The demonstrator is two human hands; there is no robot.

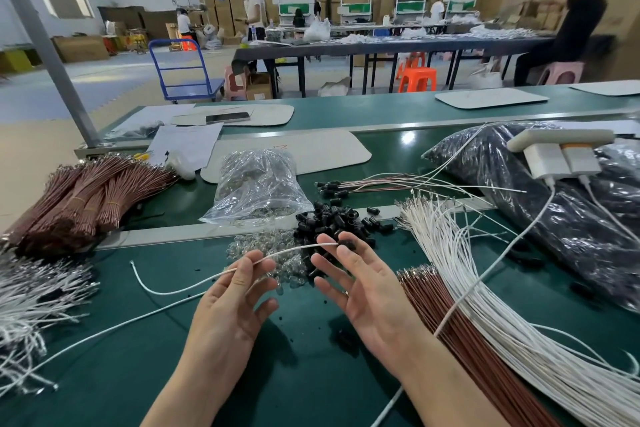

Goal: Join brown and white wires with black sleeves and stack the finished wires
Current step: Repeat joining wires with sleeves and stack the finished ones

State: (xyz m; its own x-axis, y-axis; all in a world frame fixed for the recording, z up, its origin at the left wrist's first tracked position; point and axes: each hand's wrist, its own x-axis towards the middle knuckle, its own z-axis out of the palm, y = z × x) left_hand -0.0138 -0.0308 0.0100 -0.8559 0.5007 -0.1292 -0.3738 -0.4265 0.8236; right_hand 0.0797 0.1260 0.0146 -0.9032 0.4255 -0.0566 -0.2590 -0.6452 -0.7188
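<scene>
At a green workbench (311, 374) in a carton-lined workshop, a person assembles wire leads with stock fanned out within arm's reach. A large black bag (561, 236) lies to the right, and bundled brown wires (86, 198) are stacked to the left. Loose white wires (467, 281) and loose brown wires (450, 319) spread beside the right forearm, apparently so single strands pull free easily. A clear bag (256, 184) lies behind the pile of black sleeves (332, 215), which sits dead centre, just past the fingertips. Beyond it the finished wires (374, 182) lie stacked, capped ends together. The left hand (232, 291) pinches one white wire (298, 249) between thumb and fingers close to its end, seemingly to keep the tip stiff. The right hand (363, 284) holds a single black sleeve (349, 245) at its fingertips, other fingers spread. The wire's tip meets the sleeve, with threading seemingly under way.
</scene>
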